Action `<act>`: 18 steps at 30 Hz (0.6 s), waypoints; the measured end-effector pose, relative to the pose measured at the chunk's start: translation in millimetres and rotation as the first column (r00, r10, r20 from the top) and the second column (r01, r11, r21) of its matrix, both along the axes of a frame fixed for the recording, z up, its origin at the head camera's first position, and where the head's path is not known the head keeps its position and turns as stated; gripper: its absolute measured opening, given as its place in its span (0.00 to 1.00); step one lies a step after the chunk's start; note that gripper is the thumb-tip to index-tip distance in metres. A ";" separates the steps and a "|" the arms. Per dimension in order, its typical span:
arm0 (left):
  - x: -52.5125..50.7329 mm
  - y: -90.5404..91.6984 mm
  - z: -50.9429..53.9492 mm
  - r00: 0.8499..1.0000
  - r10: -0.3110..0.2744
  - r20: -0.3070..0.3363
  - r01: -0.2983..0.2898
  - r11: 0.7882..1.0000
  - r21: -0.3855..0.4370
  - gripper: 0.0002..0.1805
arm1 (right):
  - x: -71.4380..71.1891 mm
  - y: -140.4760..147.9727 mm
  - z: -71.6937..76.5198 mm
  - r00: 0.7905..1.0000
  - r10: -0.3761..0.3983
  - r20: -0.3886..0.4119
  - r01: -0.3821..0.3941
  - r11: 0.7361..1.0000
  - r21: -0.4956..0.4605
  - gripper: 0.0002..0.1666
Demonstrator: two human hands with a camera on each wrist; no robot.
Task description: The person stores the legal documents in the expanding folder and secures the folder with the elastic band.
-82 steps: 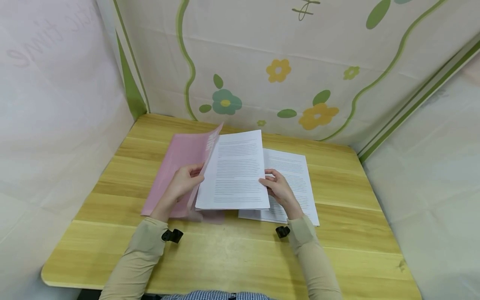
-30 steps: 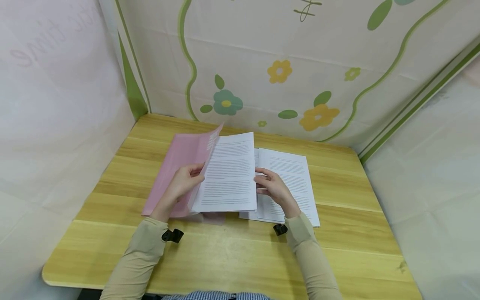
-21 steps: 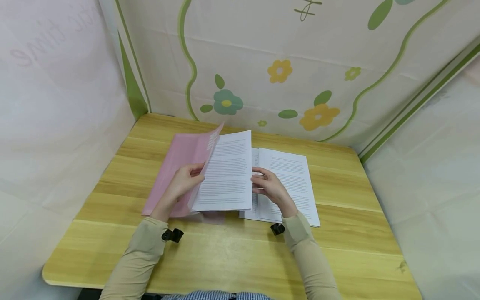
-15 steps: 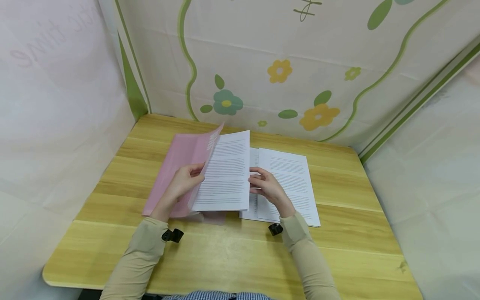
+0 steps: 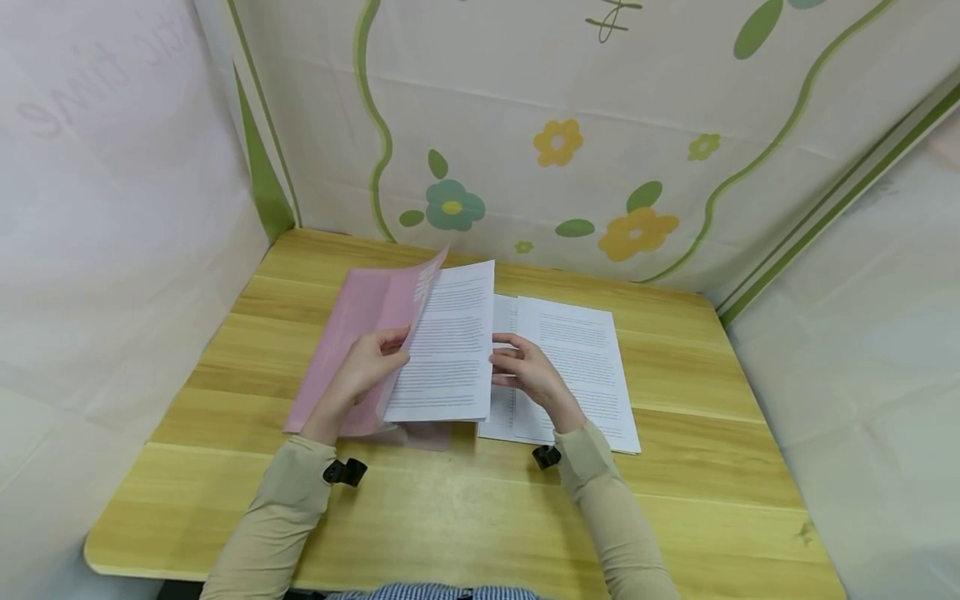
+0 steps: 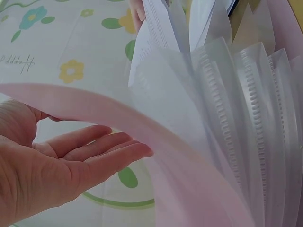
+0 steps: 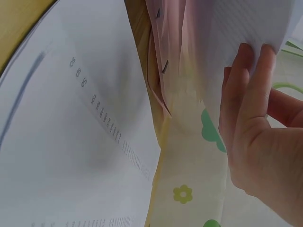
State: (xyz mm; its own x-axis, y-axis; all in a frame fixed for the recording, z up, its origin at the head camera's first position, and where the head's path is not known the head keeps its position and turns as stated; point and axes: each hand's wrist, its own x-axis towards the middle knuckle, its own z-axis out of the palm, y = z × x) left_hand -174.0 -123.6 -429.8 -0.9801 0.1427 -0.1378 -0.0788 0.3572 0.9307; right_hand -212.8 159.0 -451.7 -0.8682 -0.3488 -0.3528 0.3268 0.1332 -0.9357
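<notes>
My left hand pinches the raised cover of a pink display book; in the left wrist view the thumb and fingers lie on either side of the cover. Clear plastic pockets fan out beside it there. Printed sheets stand partly inside the display book, their left part behind the pink cover. My right hand holds these sheets by the right edge between thumb and fingers. The right wrist view has its fingertips against the paper. Under the right hand lies a second group of printed sheets.
Everything rests on a wooden table. White cloth walls with flower prints enclose the back and both sides. Each sleeve cuff carries a small black wrist camera.
My right hand has shifted left with the held sheets, and they sit further behind the pink cover. More of the sheets lying on the right is uncovered. My left hand stays in place.
</notes>
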 end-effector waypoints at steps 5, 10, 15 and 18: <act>0.0 -0.3 -0.5 1.000 -0.001 0.006 0.001 1.000 0.001 0.31 | -1.4 -4.8 -0.9 1.000 0.006 0.002 -0.006 1.000 -0.010 0.31; -0.9 -0.3 -1.3 1.000 -0.005 0.001 0.005 1.000 -0.002 0.31 | -1.9 -8.5 -1.4 1.000 0.008 0.005 -0.008 1.000 -0.023 0.30; -0.8 0.3 -0.1 1.000 -0.005 0.001 0.005 1.000 0.007 0.31 | -1.8 -10.6 -2.4 1.000 0.009 0.003 -0.009 1.000 -0.020 0.30; -0.8 1.0 0.7 1.000 -0.002 0.008 0.002 1.000 0.015 0.31 | -1.7 -11.0 -2.6 1.000 0.006 0.001 -0.006 1.000 -0.016 0.30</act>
